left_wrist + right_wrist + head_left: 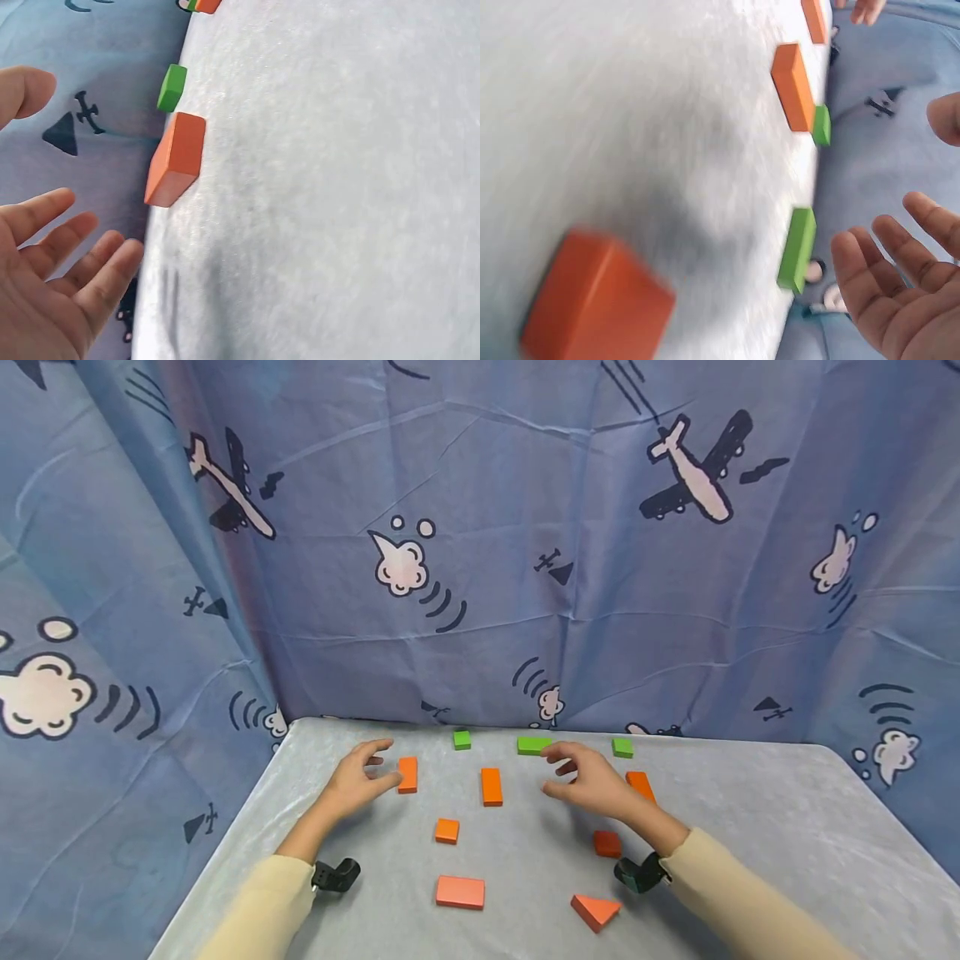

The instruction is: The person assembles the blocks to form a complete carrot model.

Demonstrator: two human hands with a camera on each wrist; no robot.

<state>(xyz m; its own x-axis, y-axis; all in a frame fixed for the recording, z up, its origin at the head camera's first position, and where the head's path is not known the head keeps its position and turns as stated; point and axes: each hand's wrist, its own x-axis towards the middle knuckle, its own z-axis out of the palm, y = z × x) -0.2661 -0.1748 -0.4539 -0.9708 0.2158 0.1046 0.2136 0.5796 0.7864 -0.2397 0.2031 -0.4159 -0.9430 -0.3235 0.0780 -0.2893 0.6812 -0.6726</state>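
My left hand (356, 783) hovers over the table's left side, fingers spread and thumb apart, nothing in it. Just right of its thumb lies an orange rectangular block (408, 775), seen also in the left wrist view with a green block (172, 88) beyond it. Above the table to the right is my right hand (592, 783), its fingers loosely bent around nothing. Its fingertips overlap a long green block (531, 746) in the head view. Under the right wrist sits a red block (607, 843), and an orange block (641, 786) lies partly behind the forearm.
Between the hands lie an orange rectangular block (491, 787) and a small orange block (447, 831). Nearer are a salmon rectangular block (461, 892) and a red-orange triangular block (596, 912). Small green blocks (462, 740) stand near the back edge, before a blue patterned curtain (480, 527).
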